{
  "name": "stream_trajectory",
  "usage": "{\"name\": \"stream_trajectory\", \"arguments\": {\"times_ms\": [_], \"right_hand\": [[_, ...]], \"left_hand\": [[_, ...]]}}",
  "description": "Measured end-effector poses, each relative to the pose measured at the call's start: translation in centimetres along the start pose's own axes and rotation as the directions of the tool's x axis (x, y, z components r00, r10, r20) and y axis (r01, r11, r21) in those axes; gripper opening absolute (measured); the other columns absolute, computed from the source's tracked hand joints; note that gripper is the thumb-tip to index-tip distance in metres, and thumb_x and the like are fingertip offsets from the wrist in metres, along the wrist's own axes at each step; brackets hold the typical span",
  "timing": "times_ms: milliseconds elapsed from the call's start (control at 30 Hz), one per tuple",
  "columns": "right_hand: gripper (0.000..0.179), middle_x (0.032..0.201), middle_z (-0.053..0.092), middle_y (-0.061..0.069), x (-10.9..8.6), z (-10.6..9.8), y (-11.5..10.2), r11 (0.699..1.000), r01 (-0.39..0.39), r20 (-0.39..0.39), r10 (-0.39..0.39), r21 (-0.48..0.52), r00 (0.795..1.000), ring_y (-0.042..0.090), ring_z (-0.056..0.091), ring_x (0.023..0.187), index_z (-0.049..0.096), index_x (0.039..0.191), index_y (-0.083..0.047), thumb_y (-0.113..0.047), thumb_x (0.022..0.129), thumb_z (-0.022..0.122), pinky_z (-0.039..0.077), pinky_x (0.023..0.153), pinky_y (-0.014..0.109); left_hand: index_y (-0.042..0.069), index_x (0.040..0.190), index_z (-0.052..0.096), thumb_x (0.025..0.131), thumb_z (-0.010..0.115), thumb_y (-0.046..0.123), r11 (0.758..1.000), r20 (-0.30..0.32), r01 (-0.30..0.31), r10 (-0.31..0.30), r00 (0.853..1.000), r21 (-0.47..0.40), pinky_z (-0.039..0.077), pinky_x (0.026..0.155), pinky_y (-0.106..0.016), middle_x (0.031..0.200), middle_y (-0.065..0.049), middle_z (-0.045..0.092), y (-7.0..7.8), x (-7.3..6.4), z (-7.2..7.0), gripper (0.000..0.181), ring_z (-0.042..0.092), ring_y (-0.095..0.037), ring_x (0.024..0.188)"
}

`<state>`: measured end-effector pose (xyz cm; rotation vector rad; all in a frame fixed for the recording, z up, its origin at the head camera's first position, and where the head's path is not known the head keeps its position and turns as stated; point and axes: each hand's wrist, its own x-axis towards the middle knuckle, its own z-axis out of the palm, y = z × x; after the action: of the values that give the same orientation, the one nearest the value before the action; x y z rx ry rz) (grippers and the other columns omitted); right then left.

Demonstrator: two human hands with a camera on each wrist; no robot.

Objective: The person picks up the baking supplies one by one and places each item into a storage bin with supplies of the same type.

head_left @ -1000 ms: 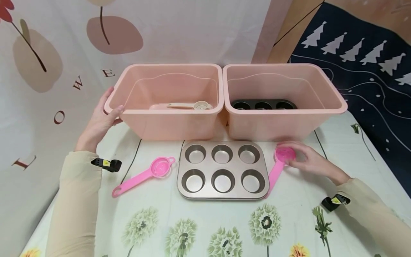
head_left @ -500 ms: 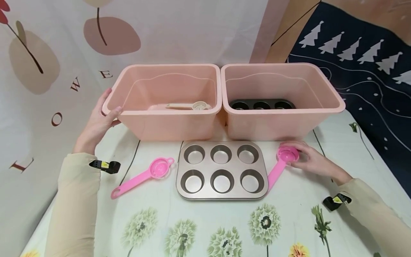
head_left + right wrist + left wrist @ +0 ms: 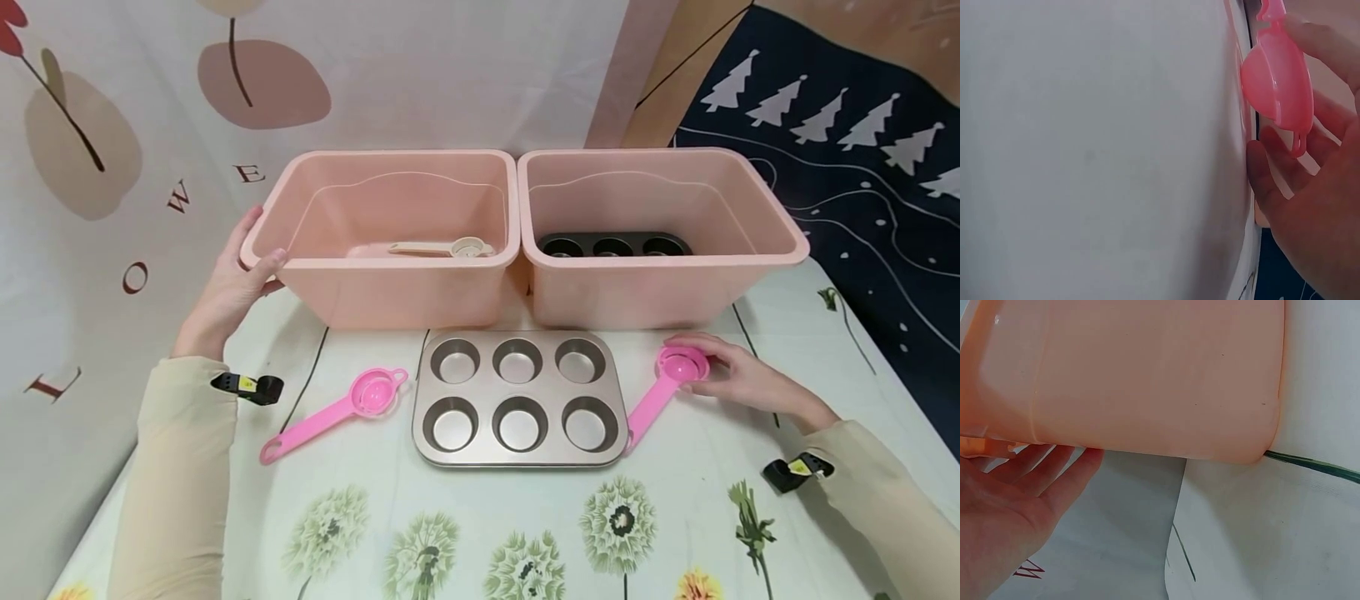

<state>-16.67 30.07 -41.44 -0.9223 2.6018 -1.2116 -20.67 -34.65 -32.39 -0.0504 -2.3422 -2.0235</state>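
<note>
At the left pink bin [image 3: 390,292], my left hand [image 3: 232,287] grips the near left corner, thumb over the rim and fingers along the outside. The left wrist view shows those fingers [image 3: 1072,469] against the bin's wall. My right hand [image 3: 738,379] holds a pink egg separator [image 3: 682,364] by its cup, with the handle slanting toward a silver muffin tin [image 3: 520,400]. In the right wrist view, the separator [image 3: 1279,81] lies between thumb and fingers, close to the tablecloth. Another pink egg separator [image 3: 375,392] rests left of the tin.
Inside the left bin lies a cream-coloured egg separator [image 3: 468,247]. The right pink bin [image 3: 630,292] contains a dark muffin tin [image 3: 615,244]. Both bins stand side by side behind the silver tin. A flower-print cloth [image 3: 427,542] covers the table.
My right hand has shifted a little to the right with the egg separator's cup, so its handle shows more beside the muffin tin. The left hand stays on the bin's rim.
</note>
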Motion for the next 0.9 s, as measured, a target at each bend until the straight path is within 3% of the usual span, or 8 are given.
{"name": "stream_trajectory", "arguments": {"times_ms": [233, 400, 633, 900], "right_hand": [[0.066, 0.140, 0.046, 0.006, -0.5, -0.5, 0.6, 0.997, -0.060, 0.022, 0.059, 0.052, 0.998, -0.006, 0.037, 0.122, 0.047, 0.139, -0.003, 0.000, 0.080, 0.076, 0.028, 0.095, 0.008], [0.067, 0.140, 0.045, 0.007, -1.1, -0.9, 0.5, 0.995, -0.076, 0.037, 0.073, 0.063, 0.997, -0.005, 0.037, 0.121, 0.046, 0.141, -0.005, 0.000, 0.081, 0.075, 0.030, 0.092, 0.009], [0.065, 0.132, 0.048, -0.010, -1.8, -1.3, 0.0, 0.994, -0.105, 0.015, 0.105, 0.026, 0.994, -0.005, 0.041, 0.115, 0.048, 0.138, -0.003, -0.002, 0.080, 0.077, 0.032, 0.088, 0.009], [0.064, 0.128, 0.050, -0.009, -1.9, -2.0, -0.2, 0.988, -0.150, -0.004, 0.150, 0.025, 0.989, 0.000, 0.048, 0.109, 0.048, 0.139, -0.005, -0.002, 0.082, 0.075, 0.040, 0.083, 0.012]], "left_hand": [[0.034, 0.155, 0.014, 0.096, 0.059, 0.014, 1.000, 0.005, 0.005, -0.005, 1.000, 0.013, 0.047, 0.076, -0.014, 0.148, -0.014, 0.020, 0.0, 0.0, 0.2, 0.077, 0.034, -0.028, 0.124], [0.035, 0.155, 0.014, 0.096, 0.060, 0.016, 1.000, 0.006, 0.005, -0.005, 1.000, 0.019, 0.047, 0.077, -0.014, 0.148, -0.014, 0.019, -0.1, -0.1, 0.1, 0.077, 0.035, -0.026, 0.123], [0.035, 0.155, 0.015, 0.096, 0.060, 0.015, 1.000, 0.007, 0.004, -0.004, 1.000, 0.004, 0.047, 0.076, -0.014, 0.148, -0.013, 0.020, -0.1, 0.1, 0.1, 0.077, 0.033, -0.028, 0.125], [0.036, 0.154, 0.016, 0.096, 0.061, 0.016, 1.000, -0.002, 0.004, -0.004, 1.000, 0.007, 0.047, 0.076, -0.013, 0.148, -0.012, 0.021, -0.1, 0.1, 0.0, 0.077, 0.032, -0.028, 0.125]]}}
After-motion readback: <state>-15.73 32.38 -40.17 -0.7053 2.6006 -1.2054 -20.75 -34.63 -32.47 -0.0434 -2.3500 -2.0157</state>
